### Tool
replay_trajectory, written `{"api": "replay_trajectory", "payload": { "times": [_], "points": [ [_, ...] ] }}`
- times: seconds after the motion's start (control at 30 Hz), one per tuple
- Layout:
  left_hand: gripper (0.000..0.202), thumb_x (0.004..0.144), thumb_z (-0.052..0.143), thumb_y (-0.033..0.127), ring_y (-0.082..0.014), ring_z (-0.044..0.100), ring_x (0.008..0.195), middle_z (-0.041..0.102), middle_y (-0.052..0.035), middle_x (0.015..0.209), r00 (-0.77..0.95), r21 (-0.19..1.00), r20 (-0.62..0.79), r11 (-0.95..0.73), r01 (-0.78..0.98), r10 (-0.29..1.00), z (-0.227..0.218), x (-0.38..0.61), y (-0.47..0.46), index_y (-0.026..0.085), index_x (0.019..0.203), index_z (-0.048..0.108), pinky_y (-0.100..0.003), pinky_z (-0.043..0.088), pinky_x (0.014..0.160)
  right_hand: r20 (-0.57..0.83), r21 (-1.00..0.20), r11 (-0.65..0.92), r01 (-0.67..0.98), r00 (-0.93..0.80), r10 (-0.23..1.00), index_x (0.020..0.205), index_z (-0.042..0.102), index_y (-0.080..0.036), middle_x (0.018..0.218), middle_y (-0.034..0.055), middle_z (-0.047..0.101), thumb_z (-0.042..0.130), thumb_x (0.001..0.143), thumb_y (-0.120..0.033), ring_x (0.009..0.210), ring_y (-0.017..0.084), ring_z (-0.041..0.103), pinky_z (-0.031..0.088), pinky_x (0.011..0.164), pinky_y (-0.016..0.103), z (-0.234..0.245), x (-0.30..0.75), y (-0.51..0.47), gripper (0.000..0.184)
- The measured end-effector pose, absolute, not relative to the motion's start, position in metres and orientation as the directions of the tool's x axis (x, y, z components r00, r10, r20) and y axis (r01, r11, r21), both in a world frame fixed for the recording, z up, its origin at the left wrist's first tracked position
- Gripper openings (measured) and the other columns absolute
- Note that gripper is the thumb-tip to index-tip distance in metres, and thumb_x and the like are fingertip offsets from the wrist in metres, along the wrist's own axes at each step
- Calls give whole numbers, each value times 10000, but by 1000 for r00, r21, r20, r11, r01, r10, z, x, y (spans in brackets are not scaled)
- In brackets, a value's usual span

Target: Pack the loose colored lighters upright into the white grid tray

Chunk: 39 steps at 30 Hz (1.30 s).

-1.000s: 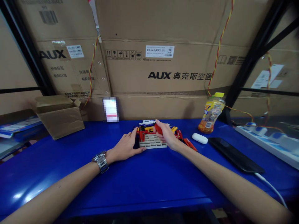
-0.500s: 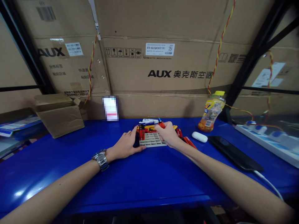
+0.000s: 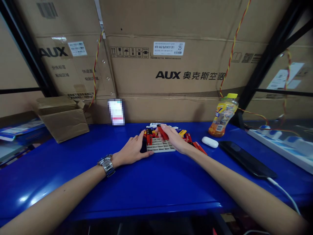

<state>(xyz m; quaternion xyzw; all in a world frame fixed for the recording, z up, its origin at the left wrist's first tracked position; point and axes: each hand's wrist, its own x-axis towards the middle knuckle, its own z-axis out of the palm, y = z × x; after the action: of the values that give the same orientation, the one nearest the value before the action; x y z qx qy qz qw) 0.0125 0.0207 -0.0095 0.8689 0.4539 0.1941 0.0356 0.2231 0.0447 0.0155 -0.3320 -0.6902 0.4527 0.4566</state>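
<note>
In front of me on the blue tabletop (image 3: 156,182) sits a white gridded tray (image 3: 161,147), its pale cells showing toward the near edge. A red-and-black tool (image 3: 149,139) stands out at its left rear; whether it sits in a cell or on the grid, I cannot tell.

My left hand (image 3: 133,148) spreads at the tray's left end, thumb at the near corner and index finger toward the far one, with a dark patch between them. Whether they clamp the tray, I cannot tell. My right hand (image 3: 172,138) is closed round a red tool (image 3: 163,133) with a dark end, above the tray's right rear; my fingers hide part of it.

Behind the tray lie a white marker (image 3: 156,125) and yellow pieces (image 3: 182,133); red pieces (image 3: 199,148) lie to the right. A yellow-capped bottle (image 3: 223,116) holds orange-brown contents low down, near a white earbud case (image 3: 210,142). A small cardboard box (image 3: 65,122) stands far left; its inside is hidden from me.
</note>
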Motion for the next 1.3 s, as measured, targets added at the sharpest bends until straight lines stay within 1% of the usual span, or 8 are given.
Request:
{"api": "replay_trajectory", "payload": {
  "times": [0.17, 0.43, 0.57, 0.7, 0.87, 1.0, 1.17, 1.3],
  "points": [
    [960, 831, 452, 692, -406, 493, 1212, 389, -296, 1421, 529, 234, 299, -598, 766, 794, -8, 13, 20, 60, 1474, 121, -540, 401, 965, 395, -811, 543, 215, -482, 782, 703, 552, -179, 609, -32, 464, 618, 818, -463, 565, 106, 413, 352, 549, 260, 22, 220, 35, 313],
    [960, 824, 456, 690, -407, 522, 1181, 431, -289, 1391, 510, 232, 296, -578, 782, 808, -5, 15, 18, 62, 1471, 127, -535, 417, 942, 406, -836, 533, 129, -507, 760, 905, 601, -174, 716, 5, 603, 628, 822, -419, 600, 133, 562, 463, 577, 284, 9, 216, 40, 260],
    [960, 822, 454, 691, -409, 515, 1192, 437, -289, 1386, 508, 225, 286, -572, 789, 813, -5, 15, 18, 69, 1472, 120, -528, 425, 930, 400, -819, 548, 170, -515, 758, 916, 561, -181, 648, -18, 579, 641, 815, -371, 575, 139, 582, 500, 597, 306, 11, 219, 41, 230],
    [955, 826, 452, 682, -413, 510, 1194, 409, -301, 1403, 519, 221, 281, -580, 784, 807, -4, 15, 17, 53, 1468, 128, -534, 419, 939, 403, -763, 600, 240, -548, 733, 911, 560, -183, 635, -28, 562, 634, 814, -330, 571, 130, 566, 500, 596, 303, 17, 223, 40, 191],
    [954, 822, 473, 680, -409, 530, 1171, 475, -271, 1354, 522, 242, 292, -590, 771, 801, -2, 15, 16, 98, 1481, 102, -545, 426, 929, 468, -718, 655, 237, -531, 706, 1117, 501, -194, 716, -16, 610, 603, 826, -302, 583, 128, 585, 481, 565, 280, 24, 227, 38, 326],
    [953, 839, 501, 623, -396, 507, 1209, 455, -260, 1382, 531, 303, 303, -608, 734, 791, -1, 15, 14, 124, 1487, 12, -555, 407, 960, 502, -620, 697, 361, -500, 705, 1042, 548, -188, 734, 0, 614, 542, 863, -326, 576, 119, 564, 433, 552, 268, 44, 243, 38, 226],
    [958, 848, 521, 587, -380, 478, 1250, 405, -237, 1428, 537, 341, 336, -632, 696, 774, -2, 13, 13, 174, 1488, -60, -545, 398, 981, 281, -311, 607, 731, -540, 794, 681, 600, -183, 522, -12, 544, 552, 809, -276, 477, 106, 449, 332, 531, 280, 75, 288, 44, 165],
    [894, 861, 476, 613, -375, 548, 1157, 422, -211, 1424, 549, 306, 305, -626, 717, 778, -1, 13, 12, 221, 1499, -12, -551, 412, 953, 65, -141, 353, 925, -347, 936, 665, 610, -194, 590, 27, 596, 652, 699, -273, 511, 145, 506, 329, 518, 292, 80, 324, 50, 96]
  ]
}}
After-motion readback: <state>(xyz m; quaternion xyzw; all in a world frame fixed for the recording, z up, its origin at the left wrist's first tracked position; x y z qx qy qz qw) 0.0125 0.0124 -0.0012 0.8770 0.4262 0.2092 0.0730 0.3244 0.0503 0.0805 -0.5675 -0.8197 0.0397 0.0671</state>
